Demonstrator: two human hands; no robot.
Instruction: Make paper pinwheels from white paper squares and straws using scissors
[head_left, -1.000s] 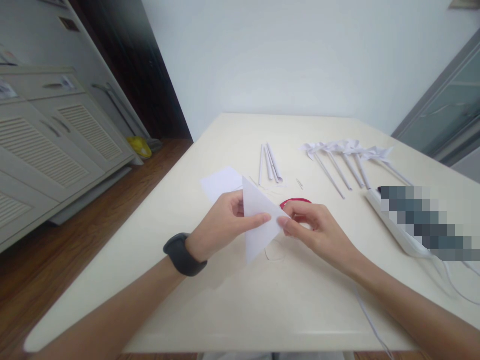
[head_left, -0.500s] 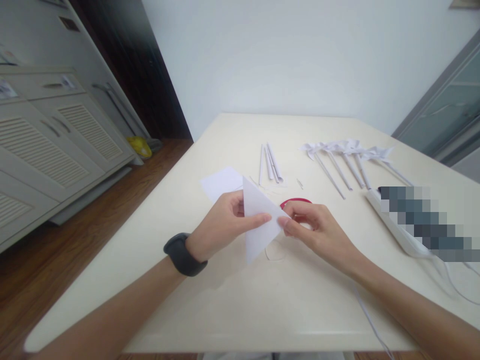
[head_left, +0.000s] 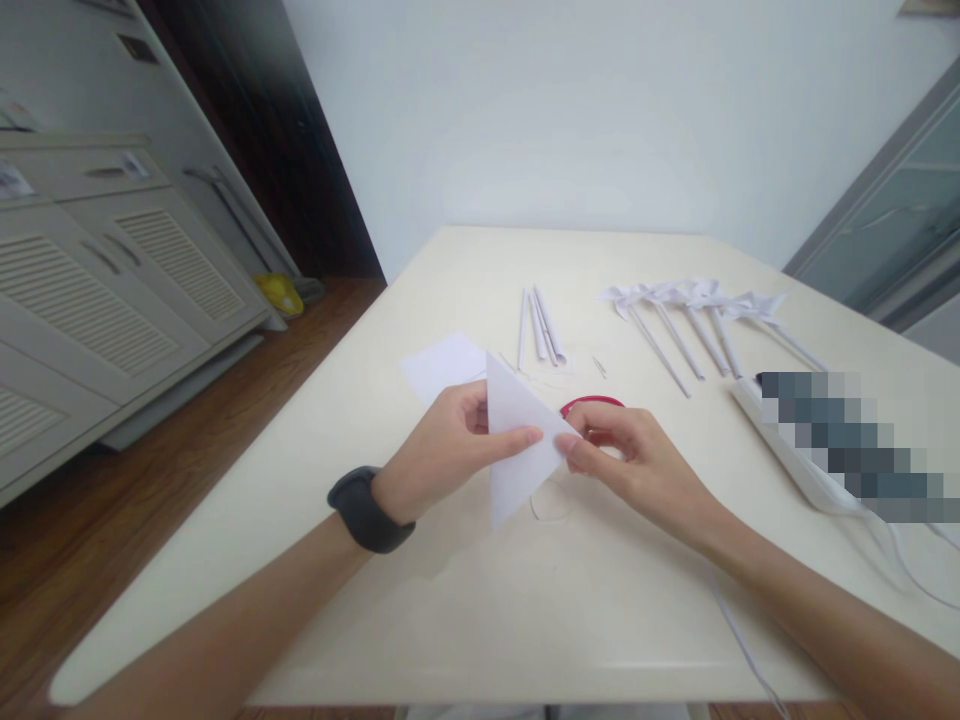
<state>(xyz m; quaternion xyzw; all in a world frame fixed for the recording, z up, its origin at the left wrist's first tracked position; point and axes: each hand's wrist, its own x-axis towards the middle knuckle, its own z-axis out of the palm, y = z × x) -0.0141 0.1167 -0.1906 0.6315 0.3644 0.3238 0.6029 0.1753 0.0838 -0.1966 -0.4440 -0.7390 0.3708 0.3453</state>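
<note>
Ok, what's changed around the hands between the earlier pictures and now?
Nothing visibly moved, and nothing was taken hold of or let go. The left hand still holds the white paper triangle, and the right hand still pinches its right-hand corner. The white paper pinwheels and rolled white paper sticks lie as they were.

Around the left arm [head_left: 277, 590] sat a black band [head_left: 367, 512], broad, smooth and matt, with rounded edges. Beyond the band, the left hand [head_left: 442, 435] was bare. To the band's right, the right hand [head_left: 637, 450] and right arm [head_left: 810, 590] were bare too.
</note>
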